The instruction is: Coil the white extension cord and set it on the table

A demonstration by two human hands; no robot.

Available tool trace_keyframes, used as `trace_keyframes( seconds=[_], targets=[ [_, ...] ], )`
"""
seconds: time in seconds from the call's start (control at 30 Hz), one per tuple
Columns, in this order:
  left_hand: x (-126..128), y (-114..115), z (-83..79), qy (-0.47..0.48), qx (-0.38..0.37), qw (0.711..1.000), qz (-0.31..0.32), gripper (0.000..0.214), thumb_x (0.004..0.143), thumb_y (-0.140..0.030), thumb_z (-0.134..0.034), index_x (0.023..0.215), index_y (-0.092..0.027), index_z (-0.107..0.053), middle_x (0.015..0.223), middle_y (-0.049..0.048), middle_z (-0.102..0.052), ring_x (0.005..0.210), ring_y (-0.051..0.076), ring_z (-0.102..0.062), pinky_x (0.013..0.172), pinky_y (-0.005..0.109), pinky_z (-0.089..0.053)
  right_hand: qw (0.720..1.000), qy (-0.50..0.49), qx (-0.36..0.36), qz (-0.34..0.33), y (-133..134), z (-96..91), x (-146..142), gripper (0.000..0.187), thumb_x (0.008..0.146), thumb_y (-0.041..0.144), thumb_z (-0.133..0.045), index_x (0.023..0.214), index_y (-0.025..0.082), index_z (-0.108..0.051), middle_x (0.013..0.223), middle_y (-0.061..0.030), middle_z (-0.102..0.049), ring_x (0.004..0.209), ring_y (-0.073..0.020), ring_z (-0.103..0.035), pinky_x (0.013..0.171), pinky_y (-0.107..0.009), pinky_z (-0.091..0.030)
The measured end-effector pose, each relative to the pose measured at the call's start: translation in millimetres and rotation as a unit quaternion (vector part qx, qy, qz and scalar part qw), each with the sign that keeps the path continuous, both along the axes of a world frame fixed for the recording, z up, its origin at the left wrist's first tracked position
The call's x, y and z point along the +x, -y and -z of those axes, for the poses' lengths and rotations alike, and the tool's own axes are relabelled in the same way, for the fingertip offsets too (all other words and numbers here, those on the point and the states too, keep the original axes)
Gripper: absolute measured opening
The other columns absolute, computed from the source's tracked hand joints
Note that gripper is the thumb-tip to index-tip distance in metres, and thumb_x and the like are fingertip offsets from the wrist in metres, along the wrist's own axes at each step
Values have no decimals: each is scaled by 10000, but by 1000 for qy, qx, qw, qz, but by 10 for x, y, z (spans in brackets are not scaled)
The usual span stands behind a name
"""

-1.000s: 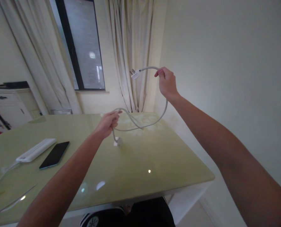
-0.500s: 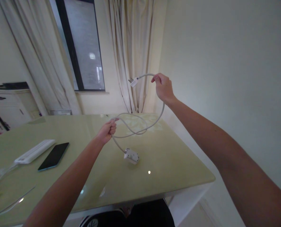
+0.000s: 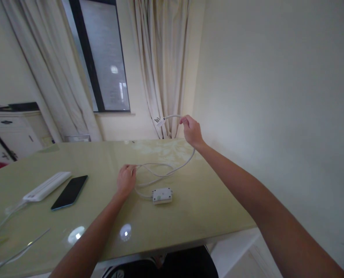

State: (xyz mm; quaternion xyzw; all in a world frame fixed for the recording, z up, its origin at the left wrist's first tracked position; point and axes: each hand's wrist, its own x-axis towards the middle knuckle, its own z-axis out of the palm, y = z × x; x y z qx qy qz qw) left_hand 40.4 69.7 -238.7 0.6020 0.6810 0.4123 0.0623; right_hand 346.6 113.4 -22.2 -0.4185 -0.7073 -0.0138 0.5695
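Note:
A white cable [image 3: 176,168] runs from a small white socket box [image 3: 162,195], which lies flat on the pale green glass table [image 3: 189,208], up to a plug [image 3: 160,122] held in the air. My left hand [image 3: 126,180] rests low on the table, closed around the cable just left of the box. My right hand [image 3: 191,130] is raised near the curtain and pinches the cable a short way behind the plug. Between my hands the cable lies in a loose loop on the table.
A white power strip [image 3: 46,186] and a black phone [image 3: 69,192] lie on the table's left part, with thin cables [image 3: 4,222] trailing toward the left edge. Curtains [image 3: 160,58], a window [image 3: 104,54] and a white cabinet [image 3: 9,131] stand behind; a bare wall is at right.
Both hands have come down. The socket box, hanging from my left hand before, swung right and now lies flat on the table. The plug end sank with my right hand.

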Motion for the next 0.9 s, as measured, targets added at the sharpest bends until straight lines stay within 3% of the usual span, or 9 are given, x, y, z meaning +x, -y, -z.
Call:
trace_keyframes(
  seconds=[0.07, 0.17, 0.3, 0.37, 0.47, 0.53, 0.6, 0.7, 0.9],
  targets=[
    [-43, 9, 119, -92, -1, 995, -43, 447, 957, -319, -493, 1327, -122, -650, 1281, 213, -660, 1224, 337, -599, 1059, 456, -444, 999, -32, 0, -18, 0, 177, -1, 395, 1057, 432, -370, 829, 209, -603, 641, 12, -509, 626, -153, -478, 659, -280, -332],
    [-86, 25, 212, -104, -62, 992, -39, 469, 965, -325, -494, 1350, -84, -612, 1197, 204, -700, 1141, 312, -645, 1042, 437, -466, 995, -85, -5, -52, -2, 423, 5, 429, 1050, 506, -364, 832, 208, -582, 643, 19, -488, 609, -142, -463, 626, -269, -339],
    [38, 140, 134, -178, 33, 984, 6, 389, 990, -300, -450, 1265, -142, -675, 1268, 178, -662, 1206, 300, -592, 1072, 428, -438, 979, -172, -46, -98, -25, 580, -20, 478, 1018, 620, -384, 847, 214, -568, 608, 43, -425, 551, -125, -405, 533, -245, -312],
    [202, 199, 67, -214, 38, 970, 109, 349, 1006, -326, -444, 1156, -182, -724, 1221, 142, -684, 1170, 277, -609, 1054, 407, -449, 965, -219, -70, -127, -44, 530, -50, 462, 1006, 630, -417, 849, 219, -559, 583, 62, -382, 507, -111, -355, 483, -232, -279],
    [480, 205, 20, -253, -46, 936, 239, 312, 988, -363, -506, 1077, -186, -747, 1134, 123, -715, 1114, 265, -644, 1025, 394, -474, 929, -298, -113, -187, -56, 296, -96, 401, 1009, 590, -455, 853, 229, -533, 554, 90, -322, 445, -91, -265, 420, -216, -220],
    [622, 151, 31, -262, -84, 924, 266, 345, 956, -327, -551, 1215, -163, -709, 1260, 144, -686, 1219, 281, -614, 1082, 407, -446, 899, -345, -138, -231, -43, 86, -110, 363, 1020, 557, -462, 855, 236, -508, 542, 103, -294, 419, -81, -218, 392, -210, -187],
    [709, 75, 61, -245, -84, 923, 285, 519, 927, -252, -561, 1434, -142, -566, 1479, 159, -565, 1392, 276, -506, 1175, 410, -368, 874, -381, -149, -263, -18, -108, -110, 341, 1029, 539, -461, 863, 242, -488, 535, 110, -276, 405, -78, -201, 375, -207, -176],
    [778, -36, 102, -188, -64, 929, 312, 769, 871, -154, -558, 1604, -146, -326, 1644, 154, -375, 1522, 255, -351, 1244, 410, -274, 861, -404, -151, -269, 13, -296, -102, 335, 1041, 541, -446, 880, 249, -475, 531, 114, -241, 400, -80, -210, 371, -205, -197],
    [1050, -261, 54, -32, -61, 915, 398, 840, 770, -153, -656, 1570, -159, -400, 1574, 179, -476, 1473, 297, -431, 1231, 474, -310, 864, -438, -111, -221, -44, -342, -259, 368, 1072, 549, -304, 888, 258, -434, 553, 109, -179, 412, -94, -205, 394, -209, -236]
  ],
)
